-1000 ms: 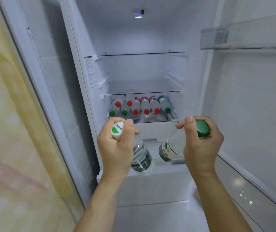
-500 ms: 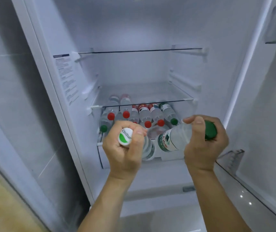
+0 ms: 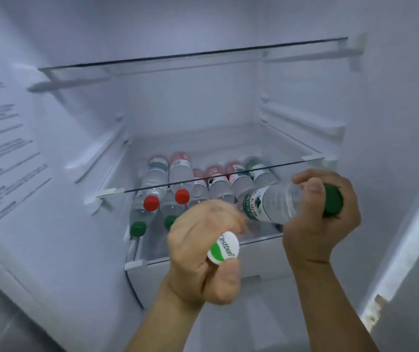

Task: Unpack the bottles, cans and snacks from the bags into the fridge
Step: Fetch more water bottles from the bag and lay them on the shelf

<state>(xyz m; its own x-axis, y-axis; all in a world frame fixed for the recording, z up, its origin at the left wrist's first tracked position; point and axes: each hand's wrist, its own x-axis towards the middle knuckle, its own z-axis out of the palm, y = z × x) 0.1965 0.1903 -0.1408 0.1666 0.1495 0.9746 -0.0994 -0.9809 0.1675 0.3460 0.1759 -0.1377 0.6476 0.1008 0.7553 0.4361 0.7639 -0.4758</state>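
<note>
Head view, inside the open fridge (image 3: 228, 102). Left hand (image 3: 203, 260) wrapped around a white-capped bottle (image 3: 223, 247), body hidden, probably pointing inward. Right hand (image 3: 322, 219) clamped on a green-capped bottle (image 3: 271, 204), lying level, base just under the glass shelf edge (image 3: 228, 179). Beneath that shelf, stored bottles (image 3: 183, 184) packed side by side in the drawer (image 3: 203, 273), caps outward. Free room above the glass, up to the upper shelf (image 3: 193, 55).

head view looks down, close into the fridge (image 3: 228, 110).
</note>
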